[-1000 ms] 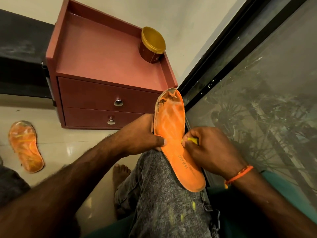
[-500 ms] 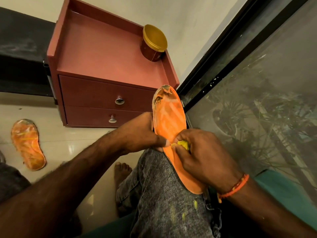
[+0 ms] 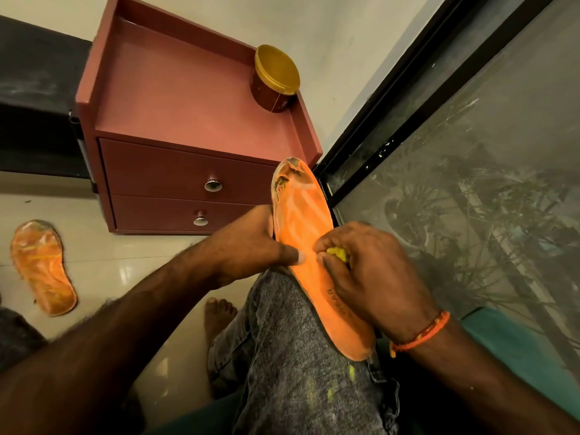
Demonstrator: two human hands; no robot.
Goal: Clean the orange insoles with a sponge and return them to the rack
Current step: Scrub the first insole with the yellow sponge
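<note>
On the floor at the far left lies the second insole (image 3: 42, 267), well apart from the work and streaked with grime, so it looks set aside to wait its turn. Next comes the red cabinet (image 3: 188, 120) with two drawers and a gold-lidded tub (image 3: 276, 78) on top; whether this is the rack I cannot tell. The left hand (image 3: 251, 243) grips the near insole (image 3: 306, 233) by its edge, thumb pressed on the face, probably to brace it against rubbing. That insole rests heel-down on the jeans-clad knee (image 3: 298, 356), its worn toe tilted up toward the cabinet, which gives it firm backing. The right hand (image 3: 373, 274) has its fingers curled tight round a small yellow sponge (image 3: 337, 254), pressing it on the middle of the insole.
</note>
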